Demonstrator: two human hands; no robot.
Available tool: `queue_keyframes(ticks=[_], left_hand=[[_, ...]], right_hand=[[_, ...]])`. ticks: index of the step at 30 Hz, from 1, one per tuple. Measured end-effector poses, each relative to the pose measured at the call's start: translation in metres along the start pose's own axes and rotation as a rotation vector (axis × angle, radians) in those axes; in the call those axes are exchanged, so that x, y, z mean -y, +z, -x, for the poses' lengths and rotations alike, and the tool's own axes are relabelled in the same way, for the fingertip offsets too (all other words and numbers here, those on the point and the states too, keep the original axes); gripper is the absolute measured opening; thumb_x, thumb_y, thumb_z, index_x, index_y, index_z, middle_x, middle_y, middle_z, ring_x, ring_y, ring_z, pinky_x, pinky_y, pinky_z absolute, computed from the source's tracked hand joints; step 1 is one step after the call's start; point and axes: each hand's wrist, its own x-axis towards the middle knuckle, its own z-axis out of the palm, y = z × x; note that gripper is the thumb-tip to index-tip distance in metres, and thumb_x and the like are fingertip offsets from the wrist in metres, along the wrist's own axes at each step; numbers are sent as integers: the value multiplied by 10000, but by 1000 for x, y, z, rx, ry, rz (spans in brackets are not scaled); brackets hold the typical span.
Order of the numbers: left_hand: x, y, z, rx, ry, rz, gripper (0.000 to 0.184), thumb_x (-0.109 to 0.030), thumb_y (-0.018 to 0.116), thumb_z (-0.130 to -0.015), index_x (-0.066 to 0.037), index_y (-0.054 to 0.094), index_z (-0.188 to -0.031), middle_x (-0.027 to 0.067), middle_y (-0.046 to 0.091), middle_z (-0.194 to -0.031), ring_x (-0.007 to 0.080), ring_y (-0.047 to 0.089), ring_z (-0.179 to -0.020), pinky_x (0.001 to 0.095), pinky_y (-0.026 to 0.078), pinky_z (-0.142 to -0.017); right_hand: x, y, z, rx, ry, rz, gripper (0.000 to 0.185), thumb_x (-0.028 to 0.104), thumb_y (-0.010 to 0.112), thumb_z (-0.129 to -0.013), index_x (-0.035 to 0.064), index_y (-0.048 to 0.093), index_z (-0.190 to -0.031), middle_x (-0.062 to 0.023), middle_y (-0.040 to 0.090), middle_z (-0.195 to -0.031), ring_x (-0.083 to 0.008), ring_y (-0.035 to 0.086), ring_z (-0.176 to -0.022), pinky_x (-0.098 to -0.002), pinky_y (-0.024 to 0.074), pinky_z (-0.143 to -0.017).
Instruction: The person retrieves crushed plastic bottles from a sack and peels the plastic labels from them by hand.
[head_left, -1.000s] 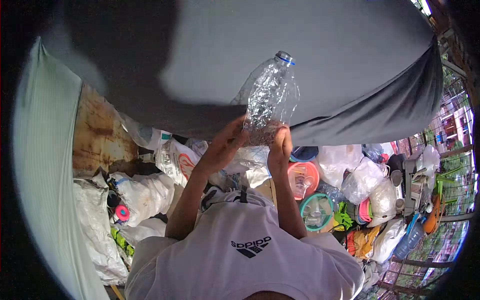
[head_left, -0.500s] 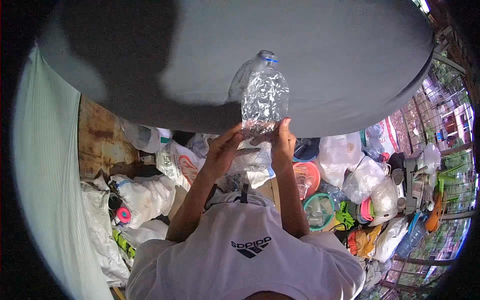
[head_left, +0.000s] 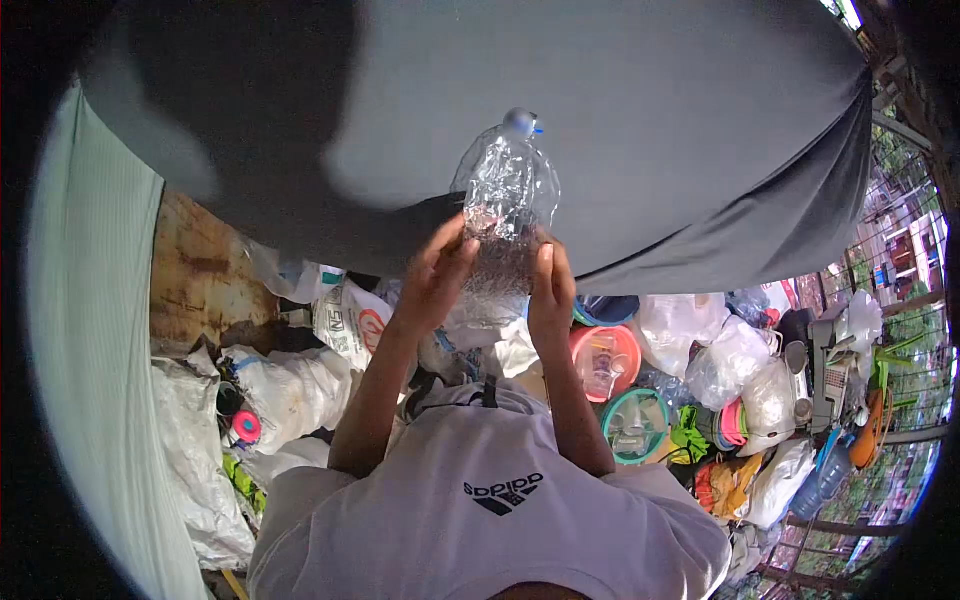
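A clear, crinkled plastic bottle (head_left: 508,180) stands neck up between my two hands, with a blue ring at its neck. My left hand (head_left: 440,272) grips its lower left side, thumb and fingers pressed on the plastic. On the lower right side, my right hand (head_left: 550,285) holds it with the thumb upright. The bottle's base is blurred and hard to make out. Behind the bottle hangs a grey cloth (head_left: 640,150).
Red (head_left: 607,362) and green (head_left: 635,425) round containers with plastic items sit at right, near clear plastic bags (head_left: 728,355). White sacks (head_left: 290,385) lie at left beside a rusty panel (head_left: 212,270). A wire fence (head_left: 910,350) runs along the right edge.
The bottle has shifted left and slightly down, and both hands have moved left with it, keeping hold. The grey cloth's lower edge billowed and then fell back.
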Motion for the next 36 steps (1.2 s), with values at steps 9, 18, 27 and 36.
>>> queue_keyframes(ticks=[9, 18, 27, 36], left_hand=[[-3, 10, 3, -77, 44, -36, 395, -223, 476, -1049, 32, 537, -1345, 91, 676, -1156, 100, 610, -1000, 242, 492, -834], [-4, 15, 11, -49, 11, 202, 390, -233, 500, -1046, 32, 542, -1330, 115, 657, -1173, 157, 631, -1064, 311, 550, -913], [18, 7, 11, -35, -46, 376, 401, -269, 536, -1029, -12, 530, -1336, 123, 619, -1246, 203, 620, -1116, 343, 546, -933], [-19, 11, 4, -73, 5, -247, 417, -269, 479, -1047, -11, 466, -1374, 137, 610, -1217, 200, 588, -1101, 331, 463, -940]], right_hand=[[32, 10, 2, -101, -119, 32, 245, 109, 560, -1007, -21, 618, -1207, -49, 669, -1003, -96, 612, -912, -244, 478, -849], [30, 6, -12, -21, 79, -230, 414, 284, 453, -1067, -51, 689, -1007, -53, 684, -948, -102, 586, -884, -268, 458, -836], [10, 3, -21, 127, 226, -476, 398, 283, 457, -1062, -52, 655, -1143, -103, 679, -1080, -149, 608, -1002, -301, 450, -929], [-4, 8, -11, -33, 85, -279, 242, 178, 481, -1053, -6, 638, -1048, 0, 635, -962, -40, 540, -861, -215, 435, -761]])
